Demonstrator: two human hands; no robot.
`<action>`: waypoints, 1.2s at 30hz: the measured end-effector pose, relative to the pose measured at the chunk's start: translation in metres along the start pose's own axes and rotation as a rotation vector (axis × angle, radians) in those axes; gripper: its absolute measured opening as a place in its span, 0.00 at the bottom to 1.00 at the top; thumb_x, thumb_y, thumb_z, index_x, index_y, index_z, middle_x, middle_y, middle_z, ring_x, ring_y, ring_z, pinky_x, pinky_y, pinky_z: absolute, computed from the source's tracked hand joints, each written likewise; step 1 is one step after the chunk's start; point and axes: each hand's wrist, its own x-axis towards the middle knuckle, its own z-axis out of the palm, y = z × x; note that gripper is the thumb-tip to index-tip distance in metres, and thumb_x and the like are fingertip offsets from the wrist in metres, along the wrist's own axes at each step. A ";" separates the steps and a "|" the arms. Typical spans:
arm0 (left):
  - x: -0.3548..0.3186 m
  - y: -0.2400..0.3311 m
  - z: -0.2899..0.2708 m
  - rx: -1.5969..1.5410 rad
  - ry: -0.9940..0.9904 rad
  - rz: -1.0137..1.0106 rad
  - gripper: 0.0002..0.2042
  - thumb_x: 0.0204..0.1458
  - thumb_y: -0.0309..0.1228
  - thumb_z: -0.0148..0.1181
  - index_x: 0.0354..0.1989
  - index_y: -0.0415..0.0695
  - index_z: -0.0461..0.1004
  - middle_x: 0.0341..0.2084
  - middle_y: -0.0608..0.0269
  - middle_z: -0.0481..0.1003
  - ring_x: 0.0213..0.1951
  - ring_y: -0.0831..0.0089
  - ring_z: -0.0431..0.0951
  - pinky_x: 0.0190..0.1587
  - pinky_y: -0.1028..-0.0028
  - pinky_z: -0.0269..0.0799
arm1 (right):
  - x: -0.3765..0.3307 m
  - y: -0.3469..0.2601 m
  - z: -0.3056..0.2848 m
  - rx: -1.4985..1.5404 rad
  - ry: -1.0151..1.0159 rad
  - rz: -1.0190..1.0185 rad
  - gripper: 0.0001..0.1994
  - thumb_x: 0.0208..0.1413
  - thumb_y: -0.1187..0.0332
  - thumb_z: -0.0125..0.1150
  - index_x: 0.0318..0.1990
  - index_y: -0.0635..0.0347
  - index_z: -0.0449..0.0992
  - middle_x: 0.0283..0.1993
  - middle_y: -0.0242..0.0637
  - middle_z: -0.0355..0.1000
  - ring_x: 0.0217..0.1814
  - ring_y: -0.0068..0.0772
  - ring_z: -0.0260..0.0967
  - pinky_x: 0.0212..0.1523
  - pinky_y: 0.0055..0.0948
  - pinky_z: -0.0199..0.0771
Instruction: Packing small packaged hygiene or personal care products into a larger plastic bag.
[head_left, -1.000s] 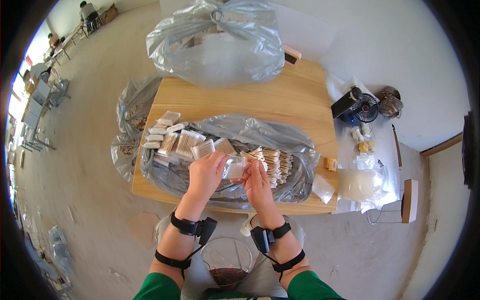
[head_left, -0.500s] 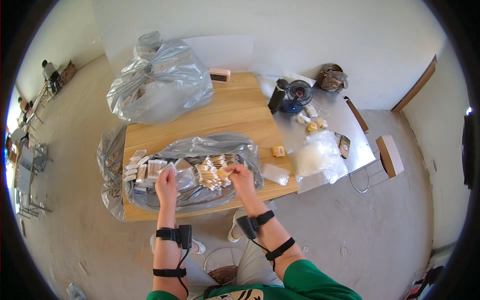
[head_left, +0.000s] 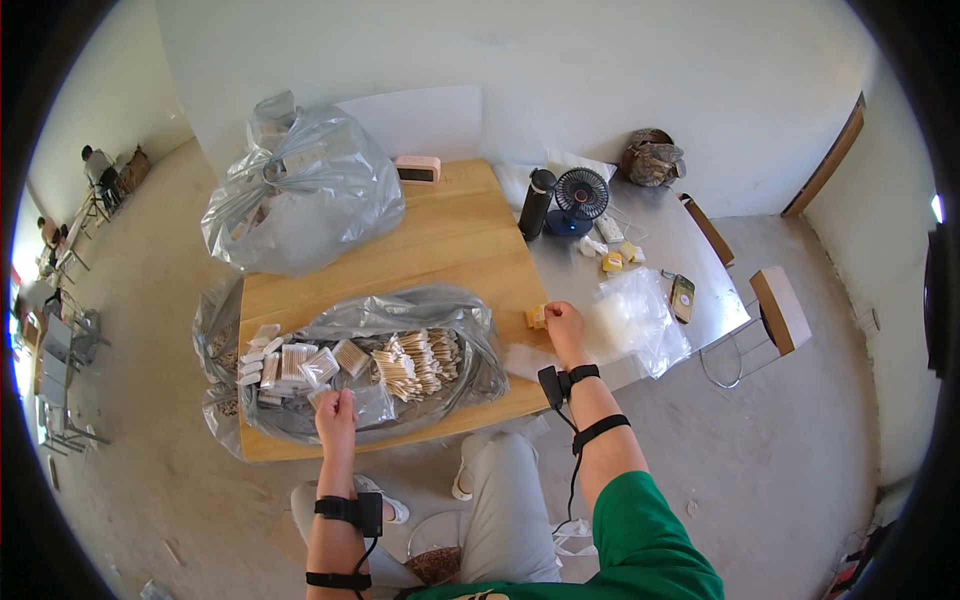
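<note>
My right hand [head_left: 564, 332] is at the right edge of the wooden table, its fingers closed at a small yellow block [head_left: 536, 317]; whether it is a stack of slips or a little box is unclear. My left hand [head_left: 336, 414] is pinched shut at the near side of a grey plastic bag [head_left: 478, 375]. What its fingers hold, if anything, cannot be made out. Loose cotton swabs [head_left: 415, 365] lie heaped in the bag's right half. To their left are packed bundles of swabs [head_left: 298, 362], and beside my left hand lies clear plastic packaging [head_left: 372, 406].
A large, full grey bag [head_left: 310, 190] stands at the back left, with a pink clock-like box [head_left: 417, 170] beside it. The metal table [head_left: 650, 225] on the right bears a black bottle [head_left: 537, 203], a fan [head_left: 580, 200], clear bags [head_left: 640, 318] and a phone [head_left: 682, 298].
My right hand has moved right, from above the swabs to the yellow block at the table edge. My left hand has drawn back slightly toward me. A swab packet now lies beyond it.
</note>
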 end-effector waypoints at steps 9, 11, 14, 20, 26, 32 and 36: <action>-0.016 0.028 0.021 -0.032 -0.026 -0.032 0.12 0.56 0.32 0.53 0.21 0.41 0.66 0.10 0.71 0.63 0.13 0.85 0.60 0.15 0.81 0.52 | -0.012 -0.036 0.000 -0.420 0.040 -0.261 0.06 0.46 0.70 0.59 0.32 0.58 0.76 0.31 0.44 0.70 0.36 0.48 0.69 0.36 0.39 0.70; -0.016 0.036 0.034 -0.186 -0.091 0.006 0.12 0.57 0.33 0.53 0.23 0.42 0.67 0.11 0.71 0.63 0.13 0.85 0.60 0.15 0.82 0.53 | -0.033 -0.061 0.003 -0.251 -0.052 -0.278 0.06 0.47 0.70 0.59 0.34 0.59 0.75 0.32 0.44 0.70 0.35 0.46 0.69 0.35 0.38 0.70; -0.025 0.053 0.061 -0.223 -0.149 -0.006 0.11 0.57 0.34 0.53 0.25 0.42 0.68 0.11 0.72 0.63 0.14 0.85 0.60 0.16 0.82 0.53 | -0.096 -0.108 0.003 0.168 -0.330 -0.185 0.12 0.52 0.69 0.59 0.43 0.60 0.70 0.31 0.39 0.71 0.31 0.34 0.70 0.30 0.31 0.70; -0.036 0.032 0.088 -0.121 -0.274 0.068 0.11 0.57 0.36 0.53 0.27 0.41 0.69 0.12 0.71 0.65 0.15 0.85 0.62 0.17 0.81 0.56 | -0.174 -0.125 0.008 0.659 -0.788 0.146 0.22 0.51 0.76 0.57 0.54 0.58 0.58 0.27 0.33 0.69 0.24 0.23 0.67 0.22 0.21 0.67; -0.013 0.001 0.044 0.163 -0.108 0.073 0.08 0.53 0.33 0.55 0.30 0.40 0.72 0.15 0.61 0.71 0.18 0.70 0.70 0.23 0.72 0.64 | -0.106 -0.015 -0.031 0.412 -0.061 0.404 0.21 0.49 0.79 0.56 0.51 0.62 0.58 0.26 0.37 0.68 0.19 0.25 0.67 0.18 0.23 0.67; 0.006 -0.046 -0.011 0.501 0.040 0.284 0.07 0.48 0.30 0.59 0.30 0.41 0.70 0.28 0.53 0.72 0.33 0.53 0.72 0.35 0.62 0.67 | -0.092 0.005 -0.044 -0.249 -0.085 0.275 0.20 0.48 0.72 0.59 0.48 0.64 0.61 0.39 0.49 0.69 0.34 0.41 0.73 0.33 0.35 0.74; 0.003 -0.045 -0.046 0.700 0.123 0.265 0.12 0.42 0.28 0.62 0.35 0.42 0.69 0.39 0.50 0.69 0.42 0.51 0.69 0.44 0.60 0.66 | -0.109 -0.038 -0.033 -0.873 -0.100 -0.146 0.23 0.48 0.66 0.59 0.52 0.63 0.62 0.55 0.52 0.61 0.57 0.48 0.61 0.54 0.41 0.64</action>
